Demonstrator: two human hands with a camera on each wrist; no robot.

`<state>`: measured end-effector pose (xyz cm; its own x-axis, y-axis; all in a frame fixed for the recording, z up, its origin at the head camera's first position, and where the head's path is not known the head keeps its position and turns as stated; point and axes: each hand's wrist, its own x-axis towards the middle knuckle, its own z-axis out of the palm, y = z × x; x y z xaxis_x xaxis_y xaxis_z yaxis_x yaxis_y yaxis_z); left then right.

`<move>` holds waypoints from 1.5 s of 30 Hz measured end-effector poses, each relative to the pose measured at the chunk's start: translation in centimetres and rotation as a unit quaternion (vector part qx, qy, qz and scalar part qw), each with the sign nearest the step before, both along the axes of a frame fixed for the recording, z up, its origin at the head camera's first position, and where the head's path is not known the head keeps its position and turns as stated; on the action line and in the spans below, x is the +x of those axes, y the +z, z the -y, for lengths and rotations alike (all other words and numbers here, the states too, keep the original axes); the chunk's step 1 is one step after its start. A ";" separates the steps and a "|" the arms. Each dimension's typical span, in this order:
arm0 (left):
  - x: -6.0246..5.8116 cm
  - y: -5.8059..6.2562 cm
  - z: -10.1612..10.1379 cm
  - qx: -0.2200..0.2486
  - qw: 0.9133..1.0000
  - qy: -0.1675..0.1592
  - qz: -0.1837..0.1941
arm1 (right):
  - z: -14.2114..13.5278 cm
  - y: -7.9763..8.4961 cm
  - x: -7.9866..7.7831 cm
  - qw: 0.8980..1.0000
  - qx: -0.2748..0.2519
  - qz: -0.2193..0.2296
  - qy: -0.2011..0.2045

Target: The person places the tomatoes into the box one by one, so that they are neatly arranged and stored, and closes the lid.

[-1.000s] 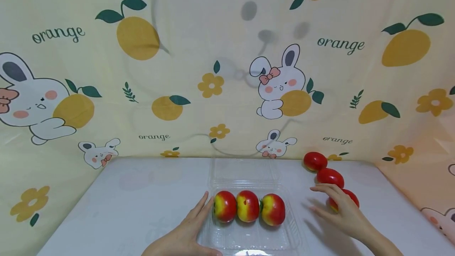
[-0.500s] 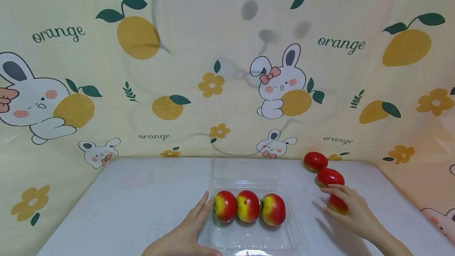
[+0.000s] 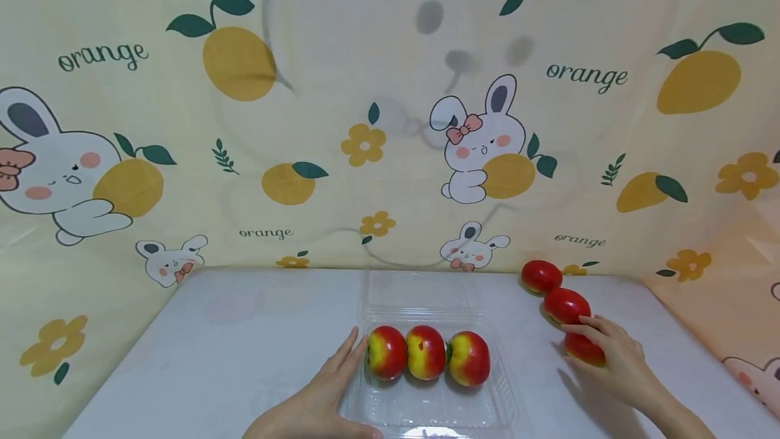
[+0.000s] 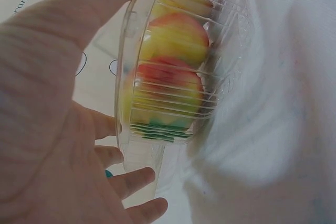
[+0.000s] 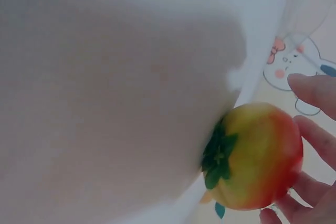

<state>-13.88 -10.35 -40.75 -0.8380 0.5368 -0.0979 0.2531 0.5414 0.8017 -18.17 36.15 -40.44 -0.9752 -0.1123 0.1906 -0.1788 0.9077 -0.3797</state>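
A clear plastic clamshell box (image 3: 426, 409) stands with its lid folded back, holding a row of three red-and-yellow tomato-like fruits (image 3: 424, 353). My left hand (image 3: 319, 395) lies spread along its left side, fingertips at the rim; the left wrist view shows the thumb stretched along the box and the other fingers splayed. At the right, my right hand (image 3: 621, 361) reaches around the nearest loose fruit (image 3: 583, 349), partly covering it. In the right wrist view this fruit (image 5: 257, 156) shows a green leafy top, with several fingers beside its red side and one digit standing apart above.
Two more red fruits, one in the middle (image 3: 567, 305) and one at the back (image 3: 541, 277), line up beyond my right hand. The box's clear lid (image 3: 420, 293) lies toward the back cloth (image 3: 390, 154), printed with rabbits and oranges. A white covering (image 3: 244, 344) spreads over the table.
My right hand has moved a little right and settled closer around the nearest loose fruit. The left hand and the box keep their places.
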 end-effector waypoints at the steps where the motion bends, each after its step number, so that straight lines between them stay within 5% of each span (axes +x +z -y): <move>1: 0.0 0.0 0.0 0.000 1.000 0.001 0.001 | -0.1 0.0 -0.1 1.000 0.001 0.003 -0.001; 22: 0.0 0.0 0.0 -0.004 1.000 0.003 -0.002 | -1.7 0.1 -0.2 0.993 0.010 0.105 -0.045; 33: 0.1 0.0 0.0 -0.005 1.000 0.003 -0.004 | -2.0 0.0 0.2 0.993 0.012 0.107 -0.044; 45: 0.0 0.0 0.1 -0.008 1.000 0.004 0.013 | -1.5 0.1 0.5 0.998 -0.006 0.058 -0.027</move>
<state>-13.93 -10.44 -40.70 -0.8396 0.5280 -0.1279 0.2286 0.5569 0.7985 -17.65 37.67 -40.33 -0.9955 -0.0567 0.0763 -0.0830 0.9098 -0.4067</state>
